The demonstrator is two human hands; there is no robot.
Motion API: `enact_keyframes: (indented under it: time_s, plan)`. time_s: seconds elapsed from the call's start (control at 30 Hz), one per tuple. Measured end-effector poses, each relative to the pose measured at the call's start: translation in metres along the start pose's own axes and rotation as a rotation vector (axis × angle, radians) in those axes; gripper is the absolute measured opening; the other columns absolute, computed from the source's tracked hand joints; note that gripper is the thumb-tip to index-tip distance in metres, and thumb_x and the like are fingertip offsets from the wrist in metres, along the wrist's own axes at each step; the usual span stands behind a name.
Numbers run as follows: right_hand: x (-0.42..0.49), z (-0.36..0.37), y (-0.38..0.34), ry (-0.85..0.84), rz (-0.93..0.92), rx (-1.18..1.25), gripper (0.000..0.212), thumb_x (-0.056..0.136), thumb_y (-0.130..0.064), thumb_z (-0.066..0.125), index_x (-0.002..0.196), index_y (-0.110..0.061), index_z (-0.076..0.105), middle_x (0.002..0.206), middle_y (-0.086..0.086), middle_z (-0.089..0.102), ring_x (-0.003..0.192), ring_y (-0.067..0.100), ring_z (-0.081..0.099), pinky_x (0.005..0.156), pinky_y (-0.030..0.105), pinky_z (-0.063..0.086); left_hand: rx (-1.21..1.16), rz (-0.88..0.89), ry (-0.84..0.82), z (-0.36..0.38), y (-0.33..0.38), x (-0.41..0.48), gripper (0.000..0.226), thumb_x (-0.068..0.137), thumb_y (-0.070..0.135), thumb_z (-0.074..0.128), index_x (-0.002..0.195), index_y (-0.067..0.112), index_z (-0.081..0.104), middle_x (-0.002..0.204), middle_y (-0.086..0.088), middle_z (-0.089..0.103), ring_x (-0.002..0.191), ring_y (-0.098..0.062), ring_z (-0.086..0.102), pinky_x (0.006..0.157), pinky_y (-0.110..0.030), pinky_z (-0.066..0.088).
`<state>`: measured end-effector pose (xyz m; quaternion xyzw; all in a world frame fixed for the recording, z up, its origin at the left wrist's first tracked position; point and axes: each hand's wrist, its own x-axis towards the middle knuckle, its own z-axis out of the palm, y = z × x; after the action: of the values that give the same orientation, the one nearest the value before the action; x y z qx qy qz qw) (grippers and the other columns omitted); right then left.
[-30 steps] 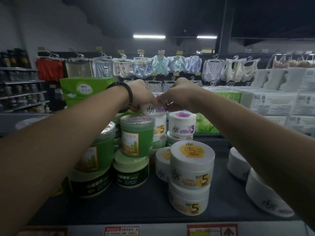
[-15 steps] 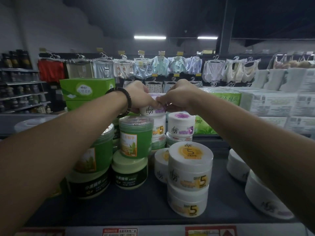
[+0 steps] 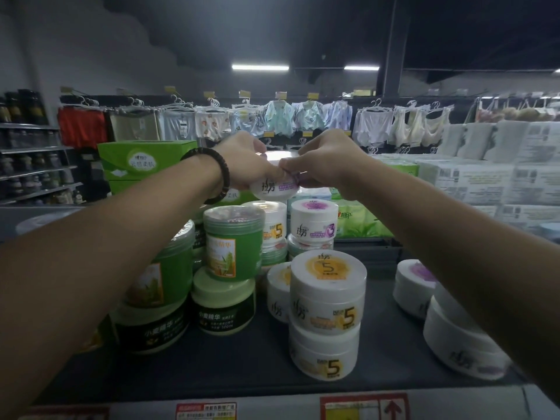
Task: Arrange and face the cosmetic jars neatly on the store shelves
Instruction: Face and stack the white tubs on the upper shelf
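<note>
At the far middle of the shelf, both hands are on one white jar with a purple label (image 3: 274, 189): the left hand (image 3: 242, 165), a dark beaded bracelet (image 3: 212, 177) at its wrist, grips it from the left, and the right hand (image 3: 327, 165) pinches it from the right, fingers curled over the top. The jar sits right above a white jar marked 5 (image 3: 269, 221) in the far row; I can't tell whether the two touch. Just right of that one stands a white jar marked 3 (image 3: 313, 221). Nearer, a two-high stack of white 5 jars (image 3: 327, 298) stands close to the shelf's front edge, with green jars (image 3: 231, 241) stacked to its left. There's bare dark shelf deck (image 3: 385, 322) between the stack and the white jars on the right (image 3: 460, 344), and a bare strip runs along the front above the price strip (image 3: 206, 410). The left forearm covers much of the nearest green jars and the right forearm cuts off the right-hand jars. The held jar's lid is hidden under the fingers, and its small print is too blurred to read.
</note>
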<state>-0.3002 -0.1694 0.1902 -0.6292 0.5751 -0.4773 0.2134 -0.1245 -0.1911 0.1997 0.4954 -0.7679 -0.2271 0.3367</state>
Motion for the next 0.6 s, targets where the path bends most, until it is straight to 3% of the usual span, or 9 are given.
enact_keyframes:
  time_s: [0.13,0.27,0.33,0.4,0.53,0.6]
  plan:
    - [-0.016,-0.02,-0.004,0.017,-0.018,-0.029,0.036,0.086,-0.023,0.091,0.108,0.001,0.073,0.096,0.014,0.081,0.087,0.026,0.082,0.084,0.043,0.069,-0.008,0.029,-0.011,0.003,0.011,-0.004,0.078,0.078,0.039,0.093,0.141,0.011,0.056,0.114,-0.005,0.071,0.096,-0.021,0.076,0.087,-0.044,0.066]
    - [-0.035,-0.044,-0.002,0.053,-0.063,-0.083,0.036,0.087,-0.026,0.09,0.103,0.003,0.077,0.094,0.015,0.081,0.093,0.032,0.081,0.087,0.05,0.067,-0.007,0.079,-0.033,0.013,0.027,-0.011,0.073,0.078,0.038,0.093,0.136,0.01,0.057,0.115,-0.006,0.07,0.099,-0.023,0.076,0.09,-0.045,0.065]
    - [-0.046,-0.053,0.0,0.074,-0.072,-0.114,0.036,0.087,-0.028,0.09,0.098,0.004,0.078,0.09,0.014,0.081,0.083,0.026,0.079,0.085,0.05,0.066,0.021,0.112,-0.051,0.019,0.034,-0.014,0.047,0.079,0.037,0.092,0.107,0.018,0.06,0.112,-0.01,0.072,0.102,-0.027,0.076,0.093,-0.048,0.064]
    - [-0.057,-0.061,0.003,0.097,-0.081,-0.129,0.038,0.086,-0.029,0.091,0.097,0.005,0.079,0.09,0.016,0.081,0.076,0.023,0.075,0.084,0.053,0.065,0.049,0.144,-0.059,0.026,0.042,-0.019,0.043,0.079,0.038,0.091,0.087,0.025,0.051,0.114,-0.015,0.073,0.106,-0.03,0.076,0.095,-0.05,0.063]
    - [-0.079,-0.074,0.008,0.105,-0.081,-0.133,0.042,0.088,-0.025,0.088,0.103,0.012,0.076,0.095,0.023,0.08,0.093,0.04,0.078,0.09,0.058,0.063,0.109,0.186,-0.077,0.04,0.054,-0.026,0.047,0.078,0.045,0.09,0.08,0.026,0.047,0.116,-0.013,0.072,0.108,-0.029,0.074,0.097,-0.05,0.062]
    - [-0.087,-0.079,0.012,0.099,-0.07,-0.14,0.034,0.088,-0.023,0.088,0.097,0.007,0.077,0.091,0.022,0.08,0.094,0.039,0.078,0.089,0.058,0.064,0.146,0.208,-0.095,0.047,0.057,-0.027,0.05,0.075,0.05,0.091,0.08,0.024,0.048,0.114,-0.011,0.072,0.106,-0.031,0.075,0.095,-0.051,0.062]
